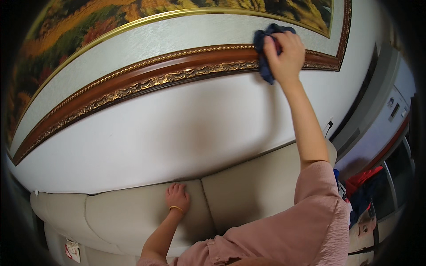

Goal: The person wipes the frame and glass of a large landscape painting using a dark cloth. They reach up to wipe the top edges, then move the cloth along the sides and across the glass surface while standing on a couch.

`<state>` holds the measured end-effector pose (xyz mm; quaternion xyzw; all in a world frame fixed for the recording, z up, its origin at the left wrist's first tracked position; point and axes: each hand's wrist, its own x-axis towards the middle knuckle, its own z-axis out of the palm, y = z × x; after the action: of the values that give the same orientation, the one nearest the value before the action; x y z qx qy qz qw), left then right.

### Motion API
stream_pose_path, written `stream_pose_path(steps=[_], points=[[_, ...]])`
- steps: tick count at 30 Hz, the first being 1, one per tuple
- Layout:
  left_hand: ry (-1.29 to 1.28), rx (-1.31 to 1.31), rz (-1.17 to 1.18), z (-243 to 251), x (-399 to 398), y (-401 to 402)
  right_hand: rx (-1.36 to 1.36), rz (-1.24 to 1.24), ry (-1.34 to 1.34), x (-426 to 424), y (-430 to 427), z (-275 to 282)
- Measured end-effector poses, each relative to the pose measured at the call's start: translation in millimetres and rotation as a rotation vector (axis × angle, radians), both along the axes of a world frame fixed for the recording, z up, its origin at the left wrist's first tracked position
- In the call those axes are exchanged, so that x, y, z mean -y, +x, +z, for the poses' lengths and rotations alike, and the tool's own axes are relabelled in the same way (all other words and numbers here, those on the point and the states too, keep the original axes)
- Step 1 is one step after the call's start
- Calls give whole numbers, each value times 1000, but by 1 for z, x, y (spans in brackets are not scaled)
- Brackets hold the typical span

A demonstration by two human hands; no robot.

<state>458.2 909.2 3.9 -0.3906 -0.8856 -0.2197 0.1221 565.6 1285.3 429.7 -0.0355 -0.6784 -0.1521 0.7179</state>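
My right hand point(287, 55) grips a crumpled dark blue cloth point(264, 63) and presses it on the lower part of a large picture frame point(173, 71), toward its right corner. The frame is brown wood with gilded carved trim, and the cloth also overlaps the pale mat point(186, 33) above it. Inside a gold inner border shows a painting point(109, 20) of golden and green foliage. My left hand point(177, 198), with a yellow band at the wrist, rests on the top of a beige sofa backrest point(133, 212), holding nothing.
A white wall point(149, 133) lies between frame and sofa. At right, a black plug point(329, 124) sits in the wall near a grey door frame point(372, 96). Red and dark clothing point(361, 183) is heaped below. A small white bag point(72, 250) lies on the sofa seat at lower left.
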Motion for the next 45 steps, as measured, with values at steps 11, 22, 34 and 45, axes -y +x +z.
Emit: stream_pose_path(steps=[11, 22, 34, 45], points=[[19, -34, -33, -5, -3, -4, 112, 261, 211, 278, -175, -7], [21, -37, -64, -9, 3, -8, 309, 273, 332, 375, -231, -3], [84, 13, -60, -5, 3, 0, 144, -52, 41, 121, -58, -9], [31, 17, -66, -9, 3, -11, 300, 1199, -692, 42, 76, -85]])
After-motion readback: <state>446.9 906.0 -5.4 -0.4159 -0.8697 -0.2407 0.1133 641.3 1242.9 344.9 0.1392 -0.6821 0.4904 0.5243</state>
